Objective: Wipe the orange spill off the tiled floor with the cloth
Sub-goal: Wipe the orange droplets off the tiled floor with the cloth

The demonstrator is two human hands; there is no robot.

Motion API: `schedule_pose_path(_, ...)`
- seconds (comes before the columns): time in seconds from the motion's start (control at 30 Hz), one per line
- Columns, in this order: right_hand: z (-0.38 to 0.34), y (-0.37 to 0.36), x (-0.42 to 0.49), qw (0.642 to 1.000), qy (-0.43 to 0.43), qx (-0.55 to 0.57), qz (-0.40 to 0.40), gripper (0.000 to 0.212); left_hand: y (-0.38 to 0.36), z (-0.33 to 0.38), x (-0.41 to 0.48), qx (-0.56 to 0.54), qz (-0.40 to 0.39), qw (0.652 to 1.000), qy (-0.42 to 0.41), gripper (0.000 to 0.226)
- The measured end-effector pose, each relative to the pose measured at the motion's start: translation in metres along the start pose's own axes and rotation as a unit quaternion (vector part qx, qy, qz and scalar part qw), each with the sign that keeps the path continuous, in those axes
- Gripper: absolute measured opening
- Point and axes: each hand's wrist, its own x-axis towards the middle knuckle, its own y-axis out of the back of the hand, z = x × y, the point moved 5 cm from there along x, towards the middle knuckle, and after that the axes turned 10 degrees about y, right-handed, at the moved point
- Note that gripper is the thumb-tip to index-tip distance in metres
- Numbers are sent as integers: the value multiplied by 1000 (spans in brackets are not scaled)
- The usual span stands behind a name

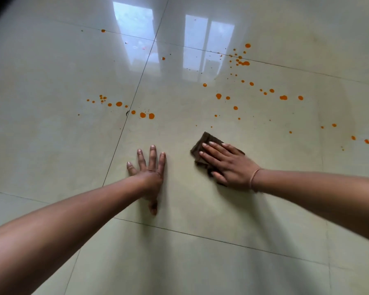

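Dark brown cloth (207, 138), crumpled, lying flat on glossy pale tiled floor (200, 262). Orange spill (245, 63) scattered as round droplets beyond cloth, clusters up-left and up-right of it, none touching it.

Glossy pale tiled floor (51, 145) with thin dark grout lines (137, 86), bright window reflections (134, 35) at the far side.

Floor (51, 150): flat, glossy tile.
- Left hand (151, 173) flat on tile, fingers spread; only obstacle left of cloth (202, 141).
- Right hand (228, 165) flat on cloth; open tile between hands, well apart.
- Bare strip ahead of cloth up to right drops (235, 107).
- Left drops (119, 104) ahead of left hand; path from cloth open.
- Forearms span near floor both sides.
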Motion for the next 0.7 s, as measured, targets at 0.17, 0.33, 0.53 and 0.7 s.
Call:
schedule_pose_path(0.17, -27, -11, -32, 995, 90, 40, -22, 67, 11, 7, -11, -3, 51, 999, 0, 161)
schedule_pose_path(0.33, 29, 1, -3, 977, -186, 100, 42, 71, 28, 70, -20, -77, 103, 991, -39, 157)
schedule_pose_path(0.53, -21, -31, -80, 992, -50, 107, 50, 74, 27, 102, -18, -93, 70, 993, 31, 160)
schedule_pose_path(0.7, 16, -16, -37, 957, -239, 153, 53, 62, 32, 111, -19, -67, 79, 994, 37, 154)
